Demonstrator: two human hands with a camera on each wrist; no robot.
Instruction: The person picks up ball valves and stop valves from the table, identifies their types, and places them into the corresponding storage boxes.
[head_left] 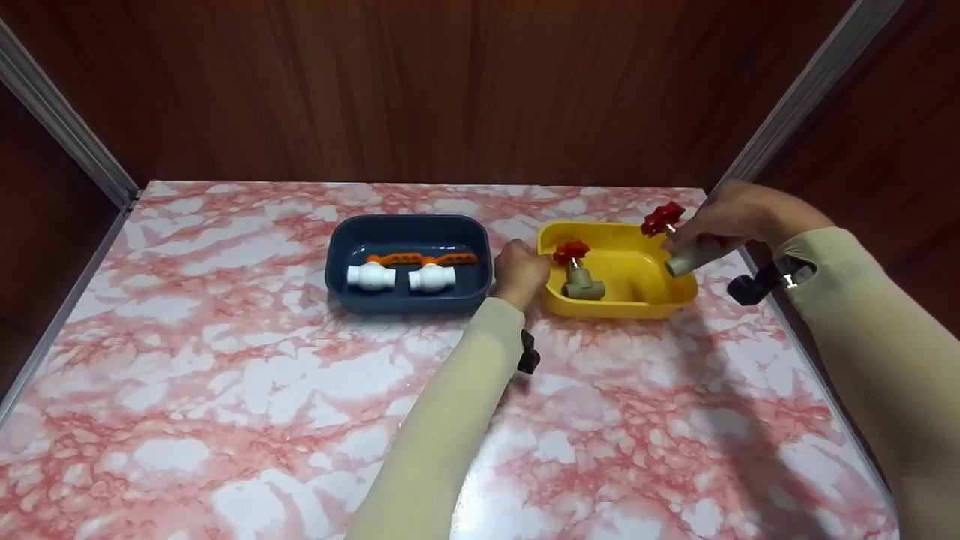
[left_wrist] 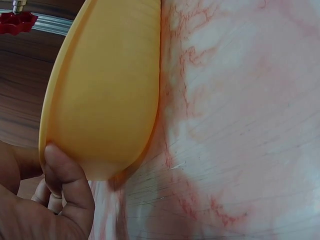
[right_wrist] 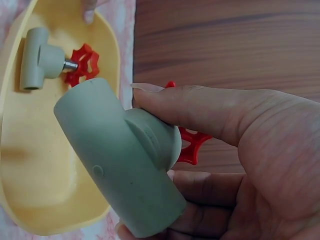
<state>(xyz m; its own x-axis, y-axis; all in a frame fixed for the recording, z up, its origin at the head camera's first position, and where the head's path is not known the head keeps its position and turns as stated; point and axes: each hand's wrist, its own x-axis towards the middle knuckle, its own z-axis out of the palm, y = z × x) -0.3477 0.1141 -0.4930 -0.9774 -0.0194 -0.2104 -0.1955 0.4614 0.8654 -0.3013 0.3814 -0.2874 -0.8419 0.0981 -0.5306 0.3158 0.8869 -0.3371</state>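
My right hand holds a grey-green stop valve with a red handwheel over the right end of a yellow bin. In the right wrist view, thumb and fingers grip the valve around its neck. A second stop valve of the same kind lies inside the bin at its left end. My left hand pinches the bin's left rim; the left wrist view shows the thumb against the yellow wall.
Left of the yellow bin stands a dark blue bin holding two white ball valves with orange handles. Both bins rest on a red-and-white marbled table. A brown wood-grain panel rises behind, with side panels at left and right.
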